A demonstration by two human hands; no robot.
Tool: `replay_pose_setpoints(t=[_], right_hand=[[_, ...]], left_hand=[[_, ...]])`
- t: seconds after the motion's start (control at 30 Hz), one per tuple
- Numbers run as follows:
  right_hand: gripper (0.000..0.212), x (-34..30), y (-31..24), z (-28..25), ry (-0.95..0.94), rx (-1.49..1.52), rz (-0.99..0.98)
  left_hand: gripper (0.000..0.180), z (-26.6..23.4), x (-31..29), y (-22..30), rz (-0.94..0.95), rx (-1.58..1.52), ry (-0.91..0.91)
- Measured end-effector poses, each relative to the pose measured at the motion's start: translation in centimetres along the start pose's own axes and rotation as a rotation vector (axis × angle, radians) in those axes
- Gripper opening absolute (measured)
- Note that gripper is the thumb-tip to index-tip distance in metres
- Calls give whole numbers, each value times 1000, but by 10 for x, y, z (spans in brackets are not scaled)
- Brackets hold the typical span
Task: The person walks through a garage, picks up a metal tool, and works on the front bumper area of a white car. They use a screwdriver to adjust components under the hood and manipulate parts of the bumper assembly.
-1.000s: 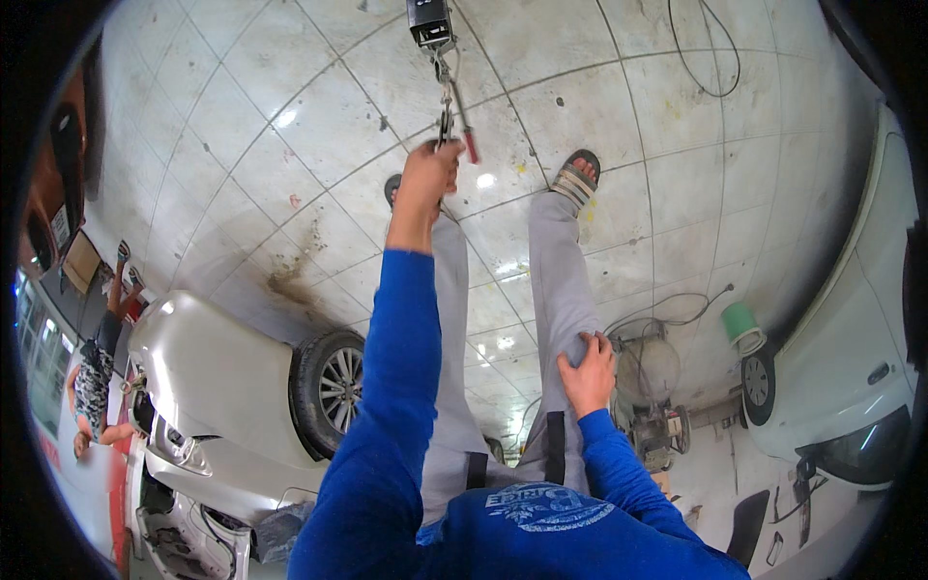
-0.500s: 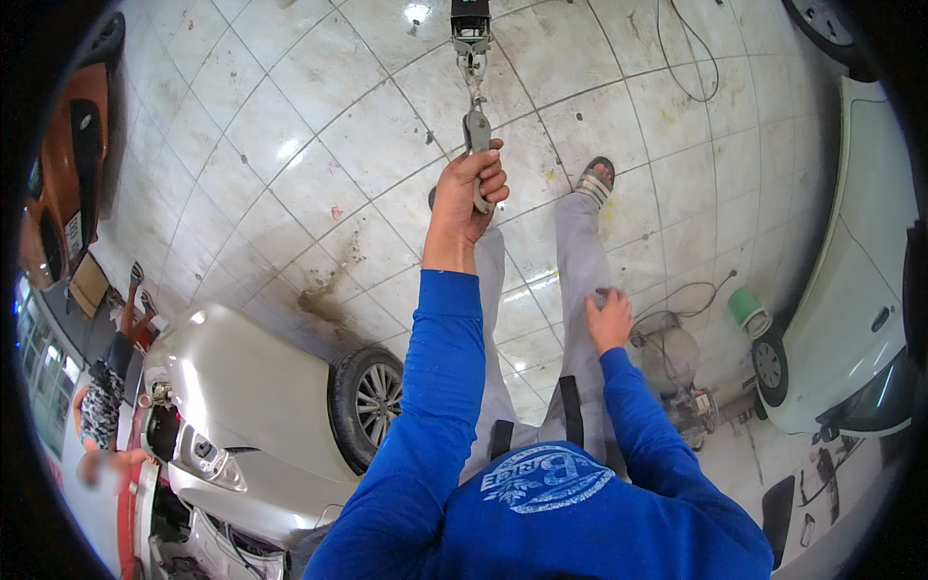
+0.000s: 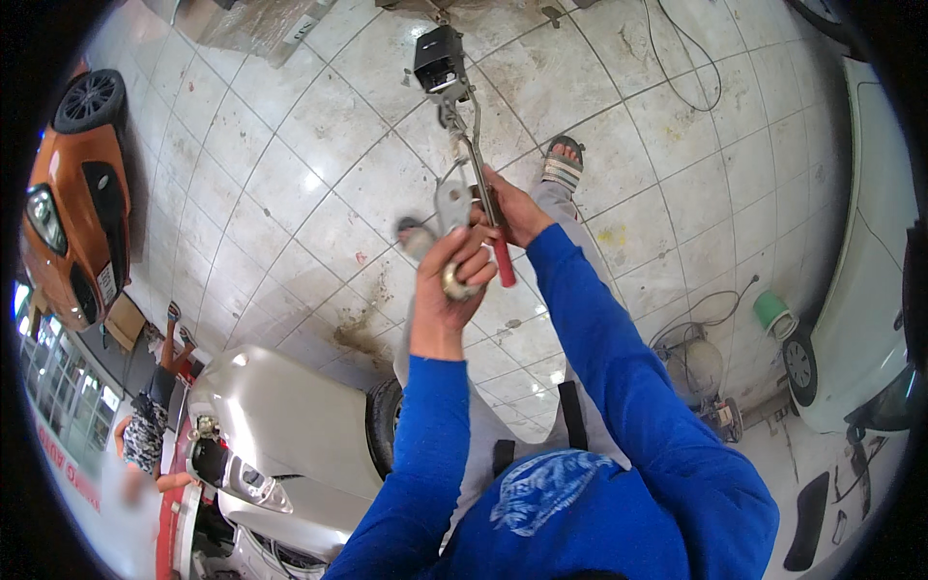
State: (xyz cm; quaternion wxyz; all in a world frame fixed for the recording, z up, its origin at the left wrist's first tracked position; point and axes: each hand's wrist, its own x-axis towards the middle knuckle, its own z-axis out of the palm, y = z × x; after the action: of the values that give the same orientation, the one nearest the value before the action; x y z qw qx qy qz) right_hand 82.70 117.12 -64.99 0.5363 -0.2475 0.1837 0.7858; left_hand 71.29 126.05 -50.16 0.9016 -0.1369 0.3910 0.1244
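Note:
My left hand [image 3: 452, 275] is closed around a grey metal hook [image 3: 452, 204] with a round hole in it. A rounded, brass-coloured end pokes out below its fingers. My right hand [image 3: 514, 211] is closed on a slim metal lever [image 3: 477, 162] with a red grip [image 3: 504, 263], close beside the left hand. Some of its fingers are hidden behind the lever and hook. The lever runs up to a black, box-shaped puller body [image 3: 440, 60], held out over the floor in front of me. A link at its far end reaches the upper edge of the view.
A silver car [image 3: 280, 416] with its front opened up stands on the left, where another person [image 3: 145, 425] works. An orange car [image 3: 87, 203] is farther left, a pale car [image 3: 855, 261] right. A compressor [image 3: 694, 372], green container [image 3: 772, 311] and looped hose [image 3: 717, 97] are on the right.
My right hand has come up from my right thigh onto the lever. The puller body has tilted and moved nearer, and my left hand has come down toward me with the hook.

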Motion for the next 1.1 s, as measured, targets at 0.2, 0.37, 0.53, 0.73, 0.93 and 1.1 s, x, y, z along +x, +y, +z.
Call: replay_pose_setpoints(t=[0.2,0.37,0.53,0.73,0.93,1.1], right_hand=[[40,-52,-53,96,542,-684,-27],[66,77,60,111,801,-1185,-205],[69,130,87,112,800,-1031,-263],[78,152,80,153,829,-1201,-337],[104,188,88,170,944,-1549,-356],[107,208,98,162,964,-1568,-298]], left_hand=[[31,-69,-11,64,21,933,345],[24,-127,14,100,103,909,545],[23,-171,15,147,81,661,487],[62,-199,-7,179,97,380,521],[69,-176,2,190,121,146,591],[69,-193,6,197,107,21,470]])
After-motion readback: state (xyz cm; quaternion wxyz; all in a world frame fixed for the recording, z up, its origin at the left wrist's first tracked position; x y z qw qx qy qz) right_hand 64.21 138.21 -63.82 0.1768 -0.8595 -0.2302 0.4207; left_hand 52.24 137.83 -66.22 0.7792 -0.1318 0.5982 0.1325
